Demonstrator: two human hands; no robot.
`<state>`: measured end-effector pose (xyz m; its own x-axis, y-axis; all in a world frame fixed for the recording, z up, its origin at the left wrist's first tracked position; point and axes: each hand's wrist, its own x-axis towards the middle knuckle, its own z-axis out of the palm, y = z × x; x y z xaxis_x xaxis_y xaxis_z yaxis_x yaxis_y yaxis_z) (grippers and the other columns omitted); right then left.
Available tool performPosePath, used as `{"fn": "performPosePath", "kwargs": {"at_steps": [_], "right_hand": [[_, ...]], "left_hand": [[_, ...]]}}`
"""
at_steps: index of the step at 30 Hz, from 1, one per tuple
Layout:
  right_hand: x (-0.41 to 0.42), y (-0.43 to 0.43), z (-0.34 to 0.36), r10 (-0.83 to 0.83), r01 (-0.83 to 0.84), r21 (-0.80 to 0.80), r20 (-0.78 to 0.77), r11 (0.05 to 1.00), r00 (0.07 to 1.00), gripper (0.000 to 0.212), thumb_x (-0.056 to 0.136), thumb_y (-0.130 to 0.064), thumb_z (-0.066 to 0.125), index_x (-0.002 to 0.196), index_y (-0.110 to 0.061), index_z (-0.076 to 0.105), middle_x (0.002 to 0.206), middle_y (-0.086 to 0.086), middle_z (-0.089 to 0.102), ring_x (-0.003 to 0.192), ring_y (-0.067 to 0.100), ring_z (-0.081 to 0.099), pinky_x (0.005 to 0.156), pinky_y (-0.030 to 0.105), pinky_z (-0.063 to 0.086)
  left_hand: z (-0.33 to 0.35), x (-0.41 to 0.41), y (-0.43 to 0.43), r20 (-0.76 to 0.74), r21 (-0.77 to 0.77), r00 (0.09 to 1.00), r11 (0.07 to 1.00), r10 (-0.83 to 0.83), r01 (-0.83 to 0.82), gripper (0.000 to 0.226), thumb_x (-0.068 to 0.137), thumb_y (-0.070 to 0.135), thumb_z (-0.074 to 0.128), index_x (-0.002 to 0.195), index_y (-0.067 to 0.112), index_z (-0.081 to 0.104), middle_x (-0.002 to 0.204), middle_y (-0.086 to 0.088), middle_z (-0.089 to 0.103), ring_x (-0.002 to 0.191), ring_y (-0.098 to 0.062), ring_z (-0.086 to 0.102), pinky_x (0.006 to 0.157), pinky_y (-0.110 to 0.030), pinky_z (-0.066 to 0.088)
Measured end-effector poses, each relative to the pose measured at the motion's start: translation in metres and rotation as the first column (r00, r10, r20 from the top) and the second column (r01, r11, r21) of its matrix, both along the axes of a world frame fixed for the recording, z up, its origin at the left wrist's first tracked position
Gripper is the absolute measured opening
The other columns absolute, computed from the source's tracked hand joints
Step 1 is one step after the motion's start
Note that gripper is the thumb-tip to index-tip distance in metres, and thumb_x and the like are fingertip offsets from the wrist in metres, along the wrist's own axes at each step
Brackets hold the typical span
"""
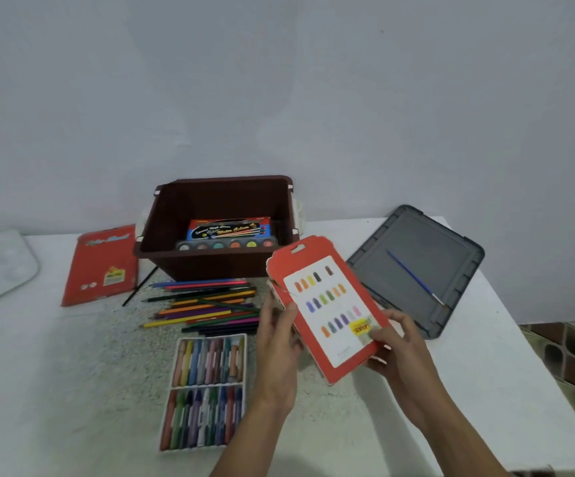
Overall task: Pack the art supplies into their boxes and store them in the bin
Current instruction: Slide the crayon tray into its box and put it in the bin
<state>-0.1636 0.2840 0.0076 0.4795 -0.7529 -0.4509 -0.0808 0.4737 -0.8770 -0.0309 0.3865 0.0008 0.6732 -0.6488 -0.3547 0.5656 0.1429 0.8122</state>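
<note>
I hold a red crayon box [327, 308] above the table, its back with printed crayon colours facing me. My left hand [279, 342] grips its left edge and my right hand [394, 349] grips its lower right corner. A white tray of crayons [207, 390] lies on the table to the left of my hands. Loose coloured pencils [210, 304] lie in a pile behind the tray. The brown bin [217, 259] stands beyond the pencils, with a watercolour set [227, 235] inside. A flat red pencil box [102, 266] lies left of the bin.
The grey bin lid [417, 270] lies at the right with a blue paintbrush [413, 275] on it. A black pencil [140, 285] lies beside the red pencil box. The table edge runs along the right, with brick wall below. A pale object [0, 266] sits far left.
</note>
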Motion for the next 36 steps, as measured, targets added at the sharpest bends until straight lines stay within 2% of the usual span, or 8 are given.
{"fn": "performPosePath", "kwargs": {"at_steps": [6,11,14,19,25,28,31,36], "right_hand": [[0.040,0.050,-0.008,0.052,-0.089,-0.231,-0.158,0.969,0.986,0.013,0.094,-0.020,0.064,0.105,-0.017,0.058,0.105,0.002,0.072,0.092,0.018,0.072,0.078,0.036,0.061],[0.070,0.083,-0.001,0.143,-0.293,-0.522,-0.308,0.801,0.940,0.029,0.092,-0.028,0.066,0.118,-0.039,0.057,0.119,-0.022,0.058,0.104,0.005,0.060,0.077,0.024,0.055],[0.090,0.111,0.002,0.259,-0.337,-0.469,-0.226,0.816,0.939,0.032,0.092,-0.025,0.066,0.123,-0.032,0.062,0.121,-0.014,0.062,0.103,0.004,0.064,0.077,0.032,0.061],[0.114,0.153,0.006,0.307,-0.317,-0.447,-0.097,0.836,0.947,0.035,0.092,-0.023,0.067,0.124,-0.037,0.059,0.116,-0.025,0.065,0.105,-0.002,0.063,0.072,0.016,0.055],[0.129,0.177,0.015,0.288,-0.281,-0.444,-0.053,0.851,0.956,0.034,0.093,-0.020,0.066,0.122,-0.036,0.062,0.113,-0.028,0.065,0.103,0.005,0.065,0.080,0.030,0.060],[0.131,0.178,0.023,0.263,-0.232,-0.426,0.014,0.875,0.965,0.022,0.095,-0.025,0.061,0.116,-0.030,0.068,0.113,-0.014,0.071,0.101,0.014,0.068,0.083,0.033,0.058],[0.131,0.173,0.033,0.198,-0.145,-0.321,0.139,0.936,0.970,0.030,0.099,-0.038,0.047,0.116,-0.024,0.067,0.112,0.001,0.073,0.102,0.021,0.069,0.089,0.042,0.055],[0.137,0.168,0.035,0.089,-0.045,-0.211,0.202,0.976,0.975,0.035,0.099,-0.049,0.039,0.129,-0.041,0.054,0.108,0.000,0.072,0.101,0.020,0.068,0.082,0.039,0.057]], "left_hand": [[0.010,0.037,0.052,-0.024,0.015,0.994,0.994,-0.104,0.104,0.042,0.095,0.038,0.050,0.134,0.026,0.054,0.121,-0.001,0.071,0.108,-0.025,0.069,0.098,-0.054,0.051],[0.016,0.073,0.097,0.046,0.090,0.978,0.976,-0.204,0.200,0.045,0.096,0.048,0.042,0.129,0.023,0.061,0.120,-0.007,0.071,0.111,-0.028,0.067,0.101,-0.057,0.047],[0.021,0.084,0.118,0.087,0.129,0.967,0.966,-0.238,0.226,0.052,0.089,0.050,0.050,0.128,0.018,0.063,0.118,-0.010,0.071,0.109,-0.029,0.068,0.100,-0.055,0.049],[0.026,0.095,0.141,-0.012,0.039,0.941,0.940,-0.338,0.338,0.067,0.075,0.068,0.058,0.125,0.026,0.067,0.126,-0.018,0.065,0.116,-0.034,0.061,0.106,-0.061,0.041],[0.022,0.115,0.166,0.077,0.043,0.903,0.906,-0.423,0.421,0.076,0.066,0.066,0.068,0.130,0.028,0.056,0.122,-0.015,0.068,0.105,-0.026,0.067,0.091,-0.046,0.054],[0.021,0.130,0.174,0.301,0.168,0.811,0.865,-0.502,0.473,0.071,0.070,0.065,0.070,0.136,0.046,0.049,0.132,0.009,0.063,0.120,-0.012,0.060,0.098,-0.039,0.051],[0.028,0.146,0.180,0.391,0.266,0.694,0.796,-0.605,0.543,0.074,0.074,0.047,0.077,0.139,0.049,0.040,0.127,0.017,0.061,0.106,0.001,0.064,0.076,-0.015,0.053],[0.037,0.180,0.184,0.396,0.525,0.518,0.650,-0.758,0.550,0.104,0.060,0.046,0.089,0.143,0.054,0.028,0.121,0.009,0.061,0.096,-0.014,0.071,0.077,-0.031,0.059]]}}
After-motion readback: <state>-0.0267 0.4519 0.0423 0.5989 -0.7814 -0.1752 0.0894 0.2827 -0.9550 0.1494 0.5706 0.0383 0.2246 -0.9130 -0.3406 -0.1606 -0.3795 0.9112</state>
